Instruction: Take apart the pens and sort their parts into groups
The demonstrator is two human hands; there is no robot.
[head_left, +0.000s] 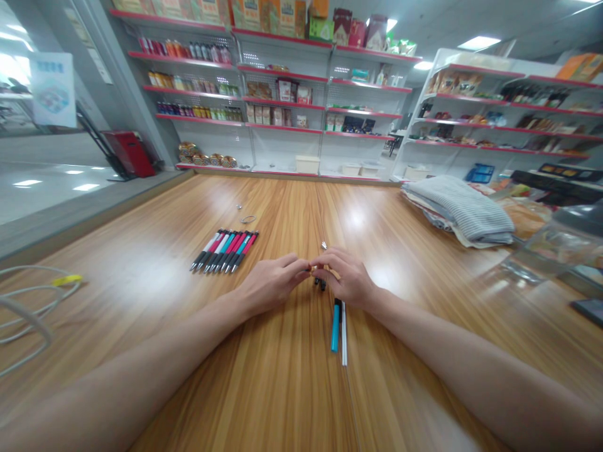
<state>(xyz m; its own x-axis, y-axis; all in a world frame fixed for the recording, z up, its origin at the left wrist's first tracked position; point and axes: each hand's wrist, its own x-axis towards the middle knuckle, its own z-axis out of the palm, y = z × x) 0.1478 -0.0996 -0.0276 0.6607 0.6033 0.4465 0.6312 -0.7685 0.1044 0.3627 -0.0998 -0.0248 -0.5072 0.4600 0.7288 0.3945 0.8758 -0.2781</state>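
My left hand (273,282) and my right hand (347,275) meet over the middle of the table, both with fingertips pinched. A small dark and reddish piece shows between them, mostly hidden by the fingers. Small black pen parts (320,284) lie just under my right hand, and a few silver pen tips (323,245) lie beyond it. Nearer to me are a teal pen barrel (335,329) and thin white sticks (344,336), side by side. To the left, several ballpoint pens (223,251) in pink, teal and white form a neat row.
A wire ring (248,219) and a small metal bit (239,206) lie behind the pens. Folded cloths (464,207) and a clear container (556,238) stand at the right. White cable (28,320) coils at the left edge. Stocked shelves (282,100) rise behind the table (264,389).
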